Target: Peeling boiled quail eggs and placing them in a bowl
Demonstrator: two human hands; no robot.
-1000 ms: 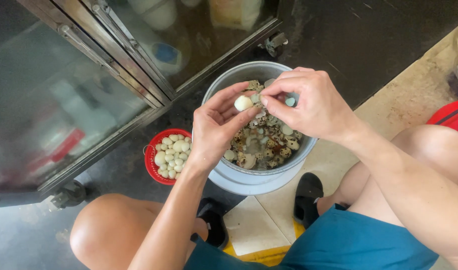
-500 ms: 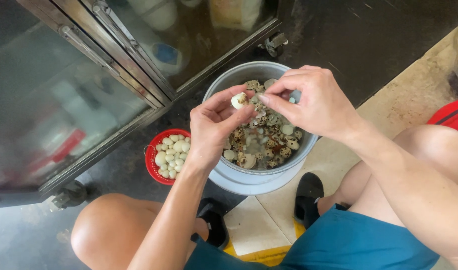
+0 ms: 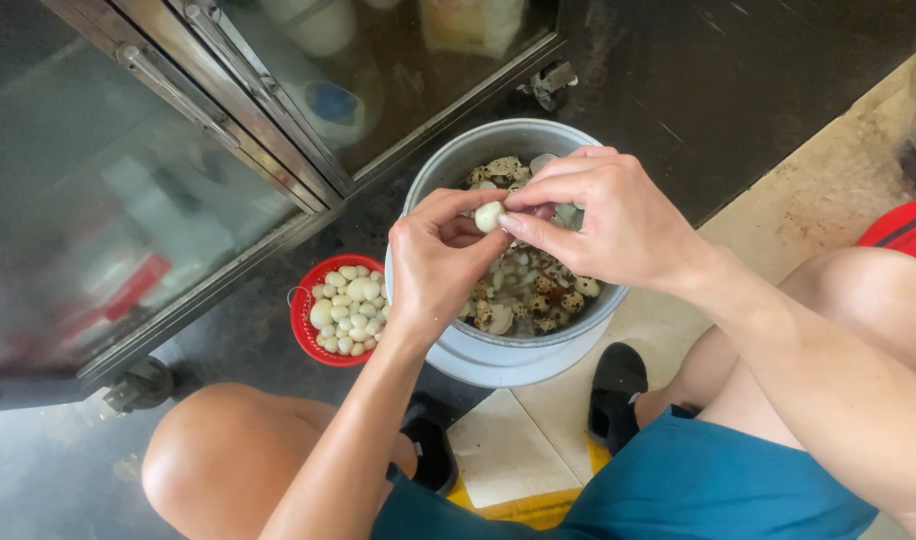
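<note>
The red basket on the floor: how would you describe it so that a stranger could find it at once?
Start at the big grey metal pot between the person's knees. Just to its left on the dark floor, below the glass cabinet door, sits the small round red basket. It alone holds smooth, white peeled eggs; the pot holds speckled ones.

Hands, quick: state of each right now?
Left hand: closed on a small pale egg.
Right hand: fingertips pinching at the same egg, above the grey pot.

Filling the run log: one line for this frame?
left hand: holds small egg | right hand: pinches egg | below: grey pot | beside: red basket
</note>
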